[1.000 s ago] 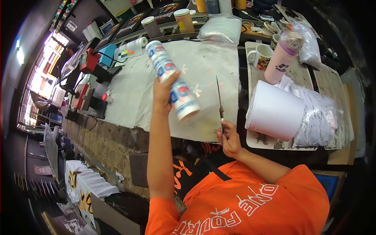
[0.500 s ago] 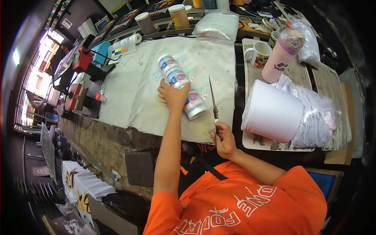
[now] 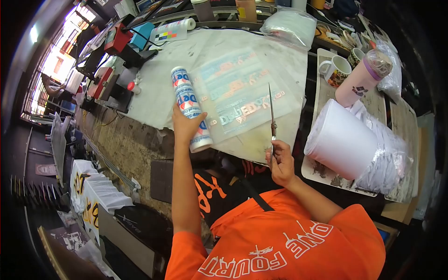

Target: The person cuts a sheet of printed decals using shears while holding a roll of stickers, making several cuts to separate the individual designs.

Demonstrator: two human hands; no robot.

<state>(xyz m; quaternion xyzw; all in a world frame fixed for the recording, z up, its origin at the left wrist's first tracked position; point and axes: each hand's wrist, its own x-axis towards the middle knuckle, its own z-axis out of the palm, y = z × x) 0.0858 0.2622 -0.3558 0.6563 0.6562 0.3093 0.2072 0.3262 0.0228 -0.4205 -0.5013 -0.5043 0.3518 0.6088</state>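
My left hand (image 3: 187, 125) is wrapped round the lower half of a roll of printed film (image 3: 186, 95) with blue and red lettering. From the roll's right side a translucent sheet of printed film (image 3: 238, 95) lies flat, showing rows of pale blue and pink lettering. In my right hand (image 3: 283, 164) is a pair of scissors (image 3: 273, 122), gripped by the handles. Its blades point away from me over the sheet's right part and look closed together. The handles are partly hidden by my fingers.
A stained white cover (image 3: 158, 98) lies over the worktable. To the right are a big white roll (image 3: 340, 140), a pink tumbler (image 3: 357, 84) and a printed mug (image 3: 337, 71). Red press machines (image 3: 116, 42) stand at the left, and a plastic-wrapped bundle (image 3: 289, 27) at the back.
My left hand has rolled or shifted the roll leftward, and more of the printed sheet now shows flat. The scissors stay in my right hand. The view has shifted too.
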